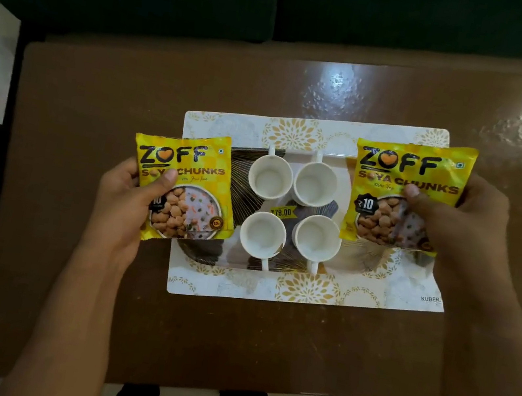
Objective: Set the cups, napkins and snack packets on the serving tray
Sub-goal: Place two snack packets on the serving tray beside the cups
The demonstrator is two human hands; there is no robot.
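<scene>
Serving tray [300,296], white with gold floral print, is lying flat on a brown table [228,341]. Four white cups are standing upright in a two-by-two block at the tray's middle: far-left cup [270,177], far-right cup [315,182], near-left cup [262,234], near-right cup [317,238]. Far pair's handles are pointing away, near pair's handles are pointing toward the wearer. All four are looking empty. A small yellow price sticker [281,212] is showing on the tray between the cups.

Left hand [125,196] is gripping a yellow soya chunks packet [182,184] at its left edge, thumb pressing on the front, the other fingers hiding behind it. The packet is overlapping the tray's left end; cannot tell whether it is touching the tray.

Right hand [455,223] is pinching a second yellow packet [405,194] at its right side, thumb lying across the front, remaining fingers out of sight behind. This packet is covering the tray's right end and far-right corner; contact with the tray is unclear.

Both forearms are reaching in from the near edge. Table surface is glaring at the far right.
</scene>
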